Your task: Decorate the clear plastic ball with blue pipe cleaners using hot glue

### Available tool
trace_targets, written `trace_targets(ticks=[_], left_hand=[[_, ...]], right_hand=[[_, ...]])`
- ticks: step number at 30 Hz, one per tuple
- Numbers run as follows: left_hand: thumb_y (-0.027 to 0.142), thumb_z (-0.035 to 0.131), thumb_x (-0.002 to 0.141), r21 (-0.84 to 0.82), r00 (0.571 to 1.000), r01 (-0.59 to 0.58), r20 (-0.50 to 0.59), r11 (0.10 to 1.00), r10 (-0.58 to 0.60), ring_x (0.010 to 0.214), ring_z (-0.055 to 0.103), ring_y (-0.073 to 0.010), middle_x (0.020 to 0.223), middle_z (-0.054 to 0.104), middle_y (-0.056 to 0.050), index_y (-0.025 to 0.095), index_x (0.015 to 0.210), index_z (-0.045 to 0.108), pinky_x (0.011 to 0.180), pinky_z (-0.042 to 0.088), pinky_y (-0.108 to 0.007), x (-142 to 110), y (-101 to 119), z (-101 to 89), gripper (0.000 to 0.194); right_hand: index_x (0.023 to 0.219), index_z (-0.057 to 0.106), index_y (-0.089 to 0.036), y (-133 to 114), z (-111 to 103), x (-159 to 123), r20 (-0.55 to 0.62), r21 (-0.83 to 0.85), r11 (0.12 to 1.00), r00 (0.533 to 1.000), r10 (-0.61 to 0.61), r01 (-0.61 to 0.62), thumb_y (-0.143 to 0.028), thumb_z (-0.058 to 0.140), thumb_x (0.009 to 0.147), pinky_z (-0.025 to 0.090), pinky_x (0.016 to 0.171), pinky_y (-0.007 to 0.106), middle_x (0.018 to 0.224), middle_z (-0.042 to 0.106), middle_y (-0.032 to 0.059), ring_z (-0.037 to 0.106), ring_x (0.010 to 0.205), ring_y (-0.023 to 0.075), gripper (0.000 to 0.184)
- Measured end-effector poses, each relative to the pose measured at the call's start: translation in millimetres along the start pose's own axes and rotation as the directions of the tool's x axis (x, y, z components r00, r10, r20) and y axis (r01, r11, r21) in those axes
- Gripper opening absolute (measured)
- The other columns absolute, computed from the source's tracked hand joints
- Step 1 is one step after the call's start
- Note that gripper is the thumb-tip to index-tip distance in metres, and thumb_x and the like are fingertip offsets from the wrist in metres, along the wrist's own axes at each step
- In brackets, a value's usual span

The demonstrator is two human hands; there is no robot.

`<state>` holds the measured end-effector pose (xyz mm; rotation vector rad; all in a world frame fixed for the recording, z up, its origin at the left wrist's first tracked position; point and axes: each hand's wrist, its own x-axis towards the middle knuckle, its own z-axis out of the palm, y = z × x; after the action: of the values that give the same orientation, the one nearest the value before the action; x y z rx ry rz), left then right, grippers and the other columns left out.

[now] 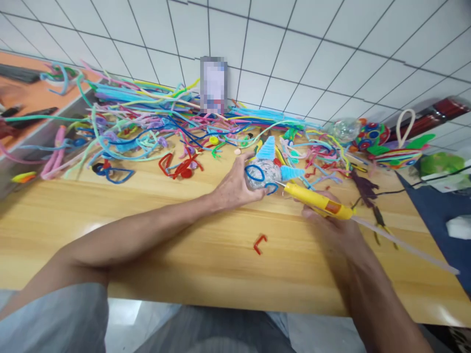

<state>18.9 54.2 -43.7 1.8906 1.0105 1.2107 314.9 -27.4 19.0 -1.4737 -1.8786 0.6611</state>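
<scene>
In my left hand (241, 184) is a roundish silvery-grey ball (270, 171), gripped from its left side. Two light-blue ribbed pieces (268, 148) stick out from its top and right, and dark-blue pipe cleaner loops (254, 173) sit on its front. My right hand (326, 215) is wrapped round a yellow hot glue gun (311, 198), whose metal tip points left at the ball's lower right, close to a blue loop. A long clear glue stick (405, 244) trails out of the gun's back. A bent red pipe cleaner piece (260, 244) lies on the table below the ball.
Tangled coloured pipe cleaners (147, 132) cover the table's back along the tiled wall (279, 44), where a phone (214, 84) leans. Pliers (384, 228) lie at right, near a dark cord (393, 192) and decorated balls (371, 136). An orange-topped surface (69, 100) borders the left.
</scene>
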Motion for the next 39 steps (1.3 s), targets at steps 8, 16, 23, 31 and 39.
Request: trace_targets(ticks=[8,16,23,31,39], left_hand=[[0.052,0.090,0.078,0.030,0.989,-0.019,0.145,0.999,0.014,0.151,0.058,-0.0402,0.156,0.058,-0.021,0.019,0.153,0.051,0.132,0.048,-0.061,13.0,5.2,-13.1,0.091],[0.050,0.089,0.078,-0.023,0.988,0.015,0.156,1.000,-0.011,0.149,0.063,-0.0424,0.160,0.060,-0.025,0.017,0.158,0.049,0.128,0.053,-0.061,11.7,2.2,-12.5,0.095],[0.053,0.089,0.080,-0.006,0.988,-0.031,0.149,1.000,0.031,0.148,0.064,-0.0411,0.158,0.062,-0.022,0.020,0.157,0.049,0.127,0.055,-0.060,6.7,-0.5,-5.6,0.093],[0.051,0.088,0.081,0.045,0.982,-0.092,0.170,0.995,0.083,0.153,0.058,-0.0420,0.161,0.058,-0.021,0.022,0.157,0.047,0.132,0.050,-0.062,5.8,1.7,-6.4,0.091],[0.052,0.091,0.079,0.052,0.977,-0.138,0.172,0.989,0.127,0.159,0.052,-0.0430,0.166,0.054,-0.022,0.023,0.158,0.045,0.136,0.045,-0.064,5.0,-2.2,-5.6,0.096]], right_hand=[[0.092,0.078,-0.032,-26.2,-42.1,30.7,-0.106,-0.137,0.988,0.991,-0.083,0.068,-0.055,0.088,0.084,0.066,0.083,0.049,0.094,0.082,0.0038,0.078,0.088,0.0310,0.026],[0.100,0.075,-0.026,-39.2,-21.0,46.3,-0.219,-0.185,0.983,0.974,-0.053,0.012,-0.060,0.095,0.074,0.063,0.061,0.043,0.093,0.083,0.0106,0.077,0.075,0.0312,0.048],[0.105,0.069,-0.029,-18.2,-8.9,46.5,-0.222,-0.355,0.935,0.970,-0.102,0.017,-0.055,0.084,0.082,0.062,0.063,0.045,0.086,0.082,0.0087,0.076,0.068,0.0321,0.038],[0.098,0.067,-0.029,-8.1,-4.3,46.6,-0.240,-0.430,0.902,0.957,-0.162,0.044,-0.058,0.081,0.084,0.063,0.068,0.046,0.083,0.081,0.0090,0.077,0.070,0.0330,0.035],[0.098,0.067,-0.030,0.0,1.1,44.4,-0.192,-0.420,0.905,0.967,-0.166,0.071,-0.052,0.076,0.086,0.063,0.071,0.047,0.075,0.076,0.0069,0.077,0.077,0.0343,0.027]])
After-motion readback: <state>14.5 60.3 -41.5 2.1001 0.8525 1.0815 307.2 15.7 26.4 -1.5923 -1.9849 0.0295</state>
